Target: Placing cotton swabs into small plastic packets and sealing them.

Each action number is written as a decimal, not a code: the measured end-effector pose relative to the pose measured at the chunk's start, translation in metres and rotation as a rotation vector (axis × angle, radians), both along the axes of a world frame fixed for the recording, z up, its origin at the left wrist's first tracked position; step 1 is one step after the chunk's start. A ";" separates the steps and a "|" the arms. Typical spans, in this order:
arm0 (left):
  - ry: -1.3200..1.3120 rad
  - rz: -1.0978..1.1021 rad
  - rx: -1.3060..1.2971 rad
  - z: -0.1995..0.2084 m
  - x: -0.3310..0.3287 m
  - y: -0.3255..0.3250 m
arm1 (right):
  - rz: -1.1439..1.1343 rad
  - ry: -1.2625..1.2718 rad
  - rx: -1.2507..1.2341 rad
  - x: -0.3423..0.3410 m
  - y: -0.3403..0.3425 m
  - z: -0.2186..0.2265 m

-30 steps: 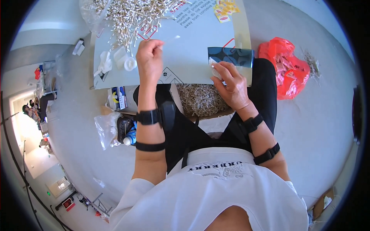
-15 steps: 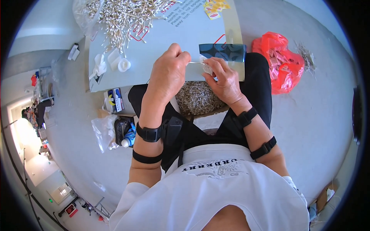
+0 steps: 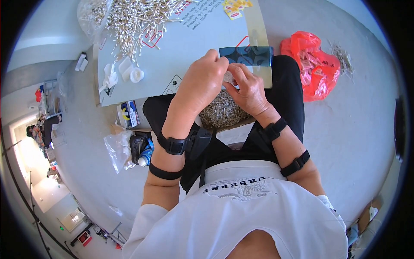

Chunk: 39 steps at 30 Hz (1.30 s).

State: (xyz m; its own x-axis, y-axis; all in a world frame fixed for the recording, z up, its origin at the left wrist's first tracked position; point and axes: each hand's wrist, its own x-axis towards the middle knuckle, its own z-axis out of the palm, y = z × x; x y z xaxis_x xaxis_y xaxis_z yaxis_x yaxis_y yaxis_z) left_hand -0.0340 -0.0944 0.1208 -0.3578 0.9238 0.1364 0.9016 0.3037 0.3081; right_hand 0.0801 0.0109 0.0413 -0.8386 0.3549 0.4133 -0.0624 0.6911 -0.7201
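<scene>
Over the near table edge my two hands meet. My left hand [image 3: 205,77] is closed in a pinch at the fingertips, and whatever lies between them is hidden. Touching or almost touching it, my right hand [image 3: 248,88] has thumb and fingers curled round a small whitish, bumpy piece [image 3: 229,77], partly covered by the fingers. A dark blue see-through sheet [image 3: 248,56] with rounded shapes lies just beyond my right hand. Below the hands, between my knees, a box holds a heap of short grey-brown sticks [image 3: 224,111].
Many cotton swabs [image 3: 133,26] spill from a clear bag [image 3: 92,19] at the table's far left. Nearer are a small white round tub [image 3: 136,75] and a white crumpled piece [image 3: 110,75]. Yellow packets [image 3: 234,9] lie far right; a red plastic bag [image 3: 319,73] stands on the floor.
My left hand has moved right, up against my right hand. The thin white stick that showed between the hands is out of sight. My right hand keeps the whitish piece.
</scene>
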 end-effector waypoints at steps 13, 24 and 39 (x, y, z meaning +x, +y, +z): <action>-1.056 0.511 0.303 -0.024 -0.002 -0.004 | 0.005 -0.023 -0.027 0.001 0.001 -0.003; -1.035 0.478 0.337 -0.045 -0.004 -0.001 | 0.007 -0.044 -0.034 0.001 0.001 -0.001; -1.140 0.694 0.494 -0.055 0.012 0.005 | -0.007 -0.050 -0.047 0.002 0.002 -0.001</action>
